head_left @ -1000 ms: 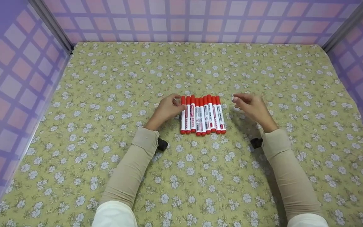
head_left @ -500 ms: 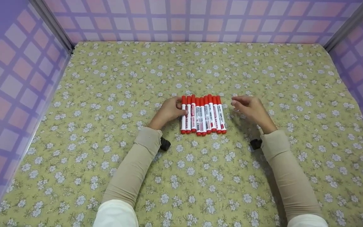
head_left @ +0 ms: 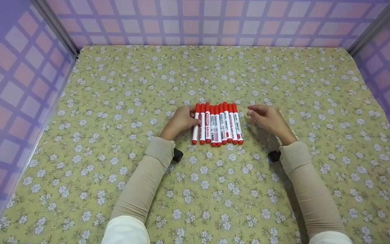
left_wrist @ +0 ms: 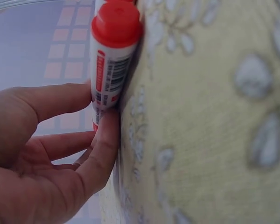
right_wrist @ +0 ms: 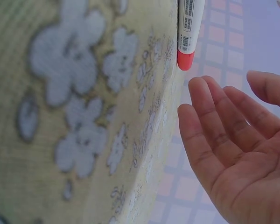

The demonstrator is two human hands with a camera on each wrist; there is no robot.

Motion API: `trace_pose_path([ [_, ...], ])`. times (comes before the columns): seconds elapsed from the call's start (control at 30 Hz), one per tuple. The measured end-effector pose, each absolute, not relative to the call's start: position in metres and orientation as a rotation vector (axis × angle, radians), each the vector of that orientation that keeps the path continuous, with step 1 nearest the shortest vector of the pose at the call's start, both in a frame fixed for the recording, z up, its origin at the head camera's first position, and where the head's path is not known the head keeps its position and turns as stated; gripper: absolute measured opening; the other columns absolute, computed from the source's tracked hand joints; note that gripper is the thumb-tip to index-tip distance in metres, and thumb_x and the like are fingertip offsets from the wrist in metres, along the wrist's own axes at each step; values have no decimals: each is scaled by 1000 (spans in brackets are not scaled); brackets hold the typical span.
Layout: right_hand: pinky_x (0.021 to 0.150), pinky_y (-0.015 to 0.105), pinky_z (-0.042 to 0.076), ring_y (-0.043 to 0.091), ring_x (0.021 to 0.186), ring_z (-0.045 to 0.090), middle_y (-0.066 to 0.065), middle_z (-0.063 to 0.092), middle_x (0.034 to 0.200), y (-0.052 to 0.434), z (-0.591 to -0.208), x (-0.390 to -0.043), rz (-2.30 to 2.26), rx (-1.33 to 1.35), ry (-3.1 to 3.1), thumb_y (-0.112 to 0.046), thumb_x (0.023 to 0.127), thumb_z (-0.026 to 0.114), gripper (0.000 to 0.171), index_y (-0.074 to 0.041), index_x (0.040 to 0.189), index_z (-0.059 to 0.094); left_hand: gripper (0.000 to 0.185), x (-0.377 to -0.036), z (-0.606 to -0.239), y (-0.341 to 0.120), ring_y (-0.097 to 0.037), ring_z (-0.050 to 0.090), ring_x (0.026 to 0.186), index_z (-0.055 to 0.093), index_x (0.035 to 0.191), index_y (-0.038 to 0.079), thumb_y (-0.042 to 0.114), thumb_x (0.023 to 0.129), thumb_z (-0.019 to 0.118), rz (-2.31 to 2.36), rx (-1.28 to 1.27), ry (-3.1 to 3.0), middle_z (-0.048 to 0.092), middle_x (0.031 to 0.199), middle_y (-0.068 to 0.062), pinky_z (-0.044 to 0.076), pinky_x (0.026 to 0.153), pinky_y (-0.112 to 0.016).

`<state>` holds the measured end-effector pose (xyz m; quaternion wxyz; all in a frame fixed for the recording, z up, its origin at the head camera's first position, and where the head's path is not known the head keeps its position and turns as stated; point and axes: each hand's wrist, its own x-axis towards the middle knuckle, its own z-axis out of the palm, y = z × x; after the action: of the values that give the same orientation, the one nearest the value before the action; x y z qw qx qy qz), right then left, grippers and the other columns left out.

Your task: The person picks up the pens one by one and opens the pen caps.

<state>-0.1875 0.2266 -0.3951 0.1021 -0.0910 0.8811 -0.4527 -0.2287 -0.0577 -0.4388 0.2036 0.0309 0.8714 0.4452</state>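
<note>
Underneath everything, a yellow-green tablecloth printed with small white flowers (head_left: 215, 189), spread flat and filling most of the head view. Around three sides, purple panel walls with a pink-and-lilac check pattern (head_left: 12, 84), standing upright at the cloth's edges, with grey metal posts in the two far corners.

Reaching in from the near edge, two forearms in beige sleeves with white cuffs, each with a small black strap piece at the wrist.

Near the middle of the cloth, a row of red-capped white marker pens with red ends (head_left: 220, 123), lying flat side by side, lengthwise away from the person, packed touching one another. At the row's left end, one red-and-white marker with a barcode label (head_left: 195, 123), tilted slightly, with its near end swung a little leftward out of line with the rest.

Left hand (head_left: 180, 121) at the left flank of the row, fingers bent around that outermost marker (left_wrist: 113, 56): in the left wrist view, fingertips (left_wrist: 105, 135) pressed against the barrel where it meets the cloth, thumb side against the label, so grasping the pen.

Right hand (head_left: 266, 118) just beside the right end of the row, not touching any pen. Fingers (right_wrist: 210, 121) loose and gently bent, palm open, holding nothing, with the red end of the rightmost marker (right_wrist: 189, 28) close above the fingertips in the right wrist view.
</note>
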Motion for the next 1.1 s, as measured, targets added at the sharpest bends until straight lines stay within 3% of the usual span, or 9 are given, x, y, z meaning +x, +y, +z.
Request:
trace_pose_path([
  [0.17,77,24,52,38,107,63,27,60,125,229,-403,-193,-1302,-229,2596,-16,100,50,40,6,133,53,31,-228,-438,-56,-15,51,78,61,118,1,5,87,63,1231,82,2427,56,91,-5,43,64,-24],
  [0.43,80,27,53,31,106,65,19,63,124,241,-431,-207,-1278,-241,2614,-26,100,50,42,-2,134,54,36,-228,-437,-55,-16,53,80,61,121,3,3,85,63,1230,67,2423,59,97,-7,45,66,-24],
  [0.73,80,30,54,30,107,65,20,65,122,241,-432,-207,-1272,-292,2624,-24,100,50,41,-2,134,55,38,-230,-438,-58,-15,50,74,62,120,2,4,83,63,1248,101,2441,55,87,-6,42,62,-24],
  [1.1,79,35,54,30,100,66,20,65,119,239,-430,-206,-1236,-325,2647,-27,100,52,44,0,134,55,55,-229,-429,-60,-18,59,92,49,140,5,9,86,63,1250,5,2393,61,118,-12,50,73,-27],
])
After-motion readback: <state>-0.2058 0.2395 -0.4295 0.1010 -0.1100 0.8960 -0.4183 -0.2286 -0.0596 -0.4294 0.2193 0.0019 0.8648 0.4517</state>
